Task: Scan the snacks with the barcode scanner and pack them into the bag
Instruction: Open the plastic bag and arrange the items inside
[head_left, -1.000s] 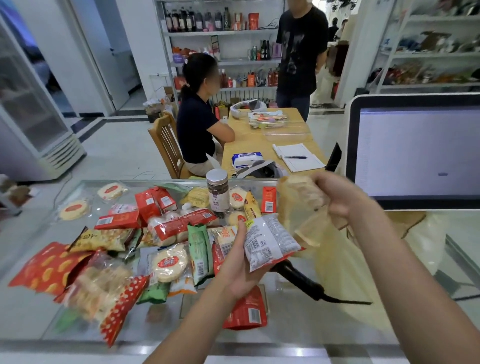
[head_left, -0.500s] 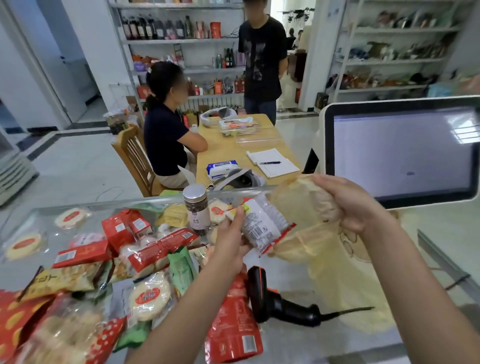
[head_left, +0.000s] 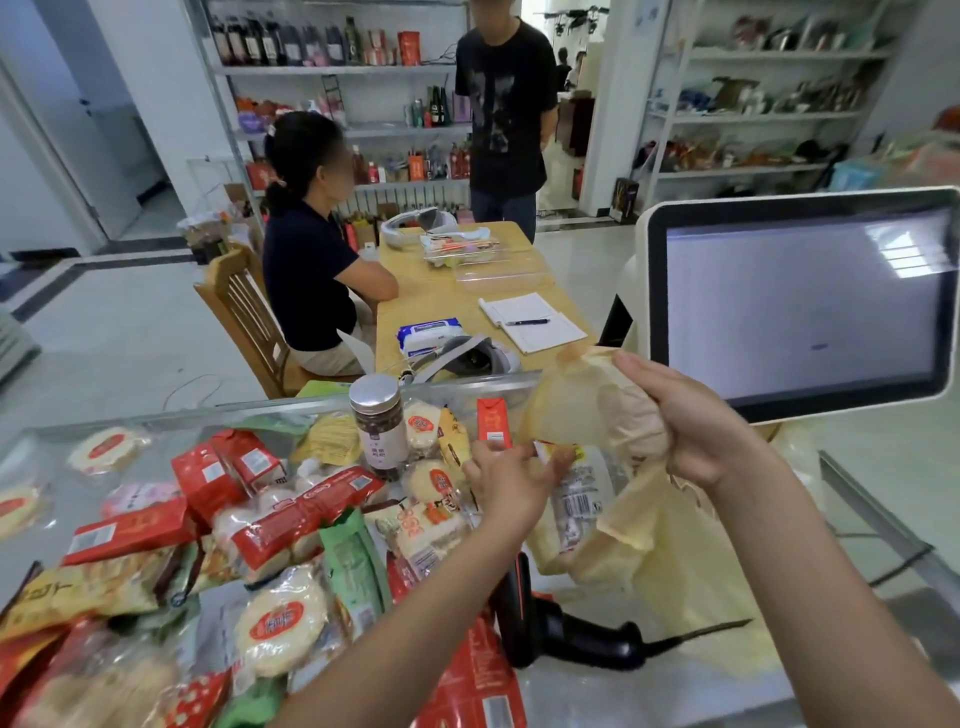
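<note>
Left grip (head_left: 498, 483) pinches snack packet (head_left: 576, 493) by its top edge, packet half inside bag (head_left: 654, 545). Right grip (head_left: 691, 426) clenched on bunched bag mouth. Packet barcode visible, print unreadable.

R hand (head_left: 691, 431) grips bunched top of pale yellow bag (head_left: 675, 561), held up over glass counter (head_left: 649, 691). L hand (head_left: 506, 486) pinches top edge of snack packet (head_left: 576, 493), barcode showing; packet's lower part sits in bag's mouth. Black scanner (head_left: 566, 639) lies on counter just below bag, cable trailing right. Heap of other snacks (head_left: 291, 525) covers counter's left side, w/ jar (head_left: 379, 426), silver lid, upright at its far edge. Monitor (head_left: 800, 301) at right, screen lit pale.
</note>
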